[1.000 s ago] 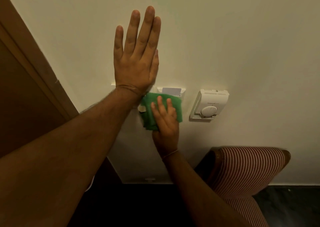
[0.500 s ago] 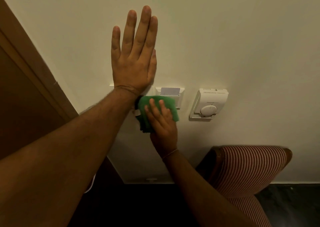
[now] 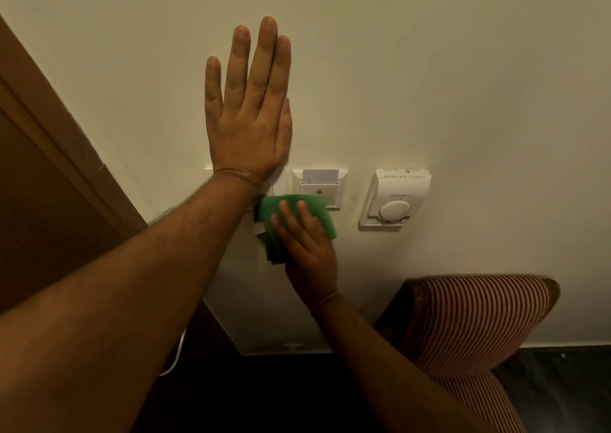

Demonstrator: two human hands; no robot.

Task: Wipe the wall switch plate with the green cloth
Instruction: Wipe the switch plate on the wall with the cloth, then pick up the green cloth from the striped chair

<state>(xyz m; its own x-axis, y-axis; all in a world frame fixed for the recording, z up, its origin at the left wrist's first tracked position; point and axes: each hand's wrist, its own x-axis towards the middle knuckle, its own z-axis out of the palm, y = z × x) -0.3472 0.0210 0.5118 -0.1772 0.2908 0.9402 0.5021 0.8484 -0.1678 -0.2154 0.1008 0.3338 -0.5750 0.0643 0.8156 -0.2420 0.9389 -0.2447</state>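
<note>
The left hand point(image 3: 248, 135) is kept flat on the wall, fingers spread apart, covering the switch plate point(image 3: 279, 181). The green cloth point(image 3: 294, 214) has been shifted leftward, pressed under the right hand point(image 3: 305, 244) beside the card holder point(image 3: 320, 186).

A cream wall point(image 3: 429, 69) in dim warm light carries a white thermostat point(image 3: 395, 199), with a brown door frame point(image 3: 66, 155) at left and a red-striped chair point(image 3: 476, 320) on dark floor point(image 3: 562, 383).
</note>
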